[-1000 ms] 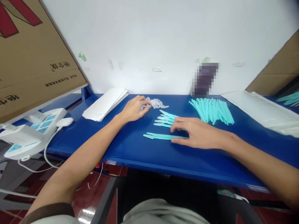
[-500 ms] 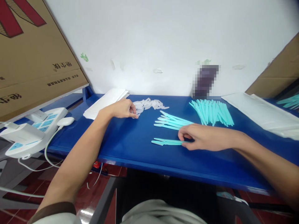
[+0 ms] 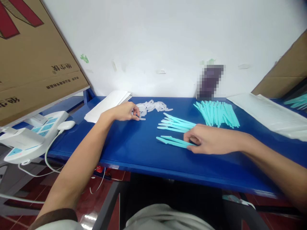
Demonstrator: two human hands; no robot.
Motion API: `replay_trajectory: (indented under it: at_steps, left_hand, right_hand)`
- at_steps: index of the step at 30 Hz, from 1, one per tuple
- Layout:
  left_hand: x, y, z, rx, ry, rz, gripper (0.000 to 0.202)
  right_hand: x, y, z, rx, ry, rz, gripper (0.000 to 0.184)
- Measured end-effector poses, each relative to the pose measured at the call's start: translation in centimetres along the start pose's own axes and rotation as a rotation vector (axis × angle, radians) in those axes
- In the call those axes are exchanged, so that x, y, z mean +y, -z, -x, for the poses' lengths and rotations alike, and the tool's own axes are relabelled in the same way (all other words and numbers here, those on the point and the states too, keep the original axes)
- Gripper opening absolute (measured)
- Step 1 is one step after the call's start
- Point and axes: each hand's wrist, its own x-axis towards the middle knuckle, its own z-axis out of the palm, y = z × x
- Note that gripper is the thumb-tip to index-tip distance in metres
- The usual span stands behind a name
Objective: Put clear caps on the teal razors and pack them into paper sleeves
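Observation:
My right hand pinches two slim turquoise eyebrow razors by their handle ends, blade ends pointing left. Just behind them lies a loose fan of turquoise razors, partly covered by my right fingers. My left hand is closed in a pinch at the near edge of a pile of small translucent plastic caps. One cap sticks out at its fingertips. A larger bunch of turquoise razors rests farther back on the right.
White sheets or bags lie on the blue table at the left; a clear plastic bag lies at the right. A power strip with cables stands left. Cardboard boxes flank both sides, and a blurred dark object leans on the wall.
The two razors in my right hand have tilted, their blade ends shifting upward and spreading slightly. My left hand has barely moved; a cap now shows lying flatter at its fingertips.

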Motion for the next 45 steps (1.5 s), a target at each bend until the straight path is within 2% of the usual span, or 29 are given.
replay_trajectory:
  at_steps: [4,8,12,15,22,27,32,38,45]
  left_hand:
    - [-0.5,0.1,0.0,0.024,0.031,-0.020,0.038]
    - [-0.3,0.1,-0.1,-0.006,0.011,-0.034,0.036]
    - [0.5,0.0,-0.2,-0.032,-0.030,-0.002,0.028]
    - [1.3,-0.2,-0.3,-0.059,-0.093,0.054,0.025]
    - [3.3,-0.7,-0.2,-0.076,-0.156,0.123,0.028]
    - [3.7,-1.2,-0.5,-0.114,-0.164,0.144,0.030]
    - [3.7,-1.1,-0.6,-0.198,-0.130,0.164,0.032]
    - [4.1,-1.3,-0.7,-0.222,-0.150,0.214,0.027]
    - [4.6,-1.6,-0.7,-0.247,-0.175,0.245,0.028]
  right_hand:
    - [0.5,-0.1,-0.4,0.146,0.064,0.017,0.030]
    - [0.9,-0.2,-0.8,0.338,0.126,-0.006,0.030]
    - [1.1,-0.4,-1.1,0.365,0.074,-0.097,0.029]
    - [1.4,-0.7,-1.5,0.406,0.061,-0.062,0.028]
    - [1.6,-1.0,-1.8,0.519,-0.035,-0.011,0.034]
    - [1.5,-0.9,-1.9,0.592,-0.070,-0.019,0.034]
    - [2.0,-1.2,-2.3,0.591,-0.056,0.027,0.031]
    - [1.8,-1.4,-2.7,0.556,-0.017,-0.003,0.034]
    - [1.5,-1.7,-2.7,0.430,-0.033,-0.120,0.029]
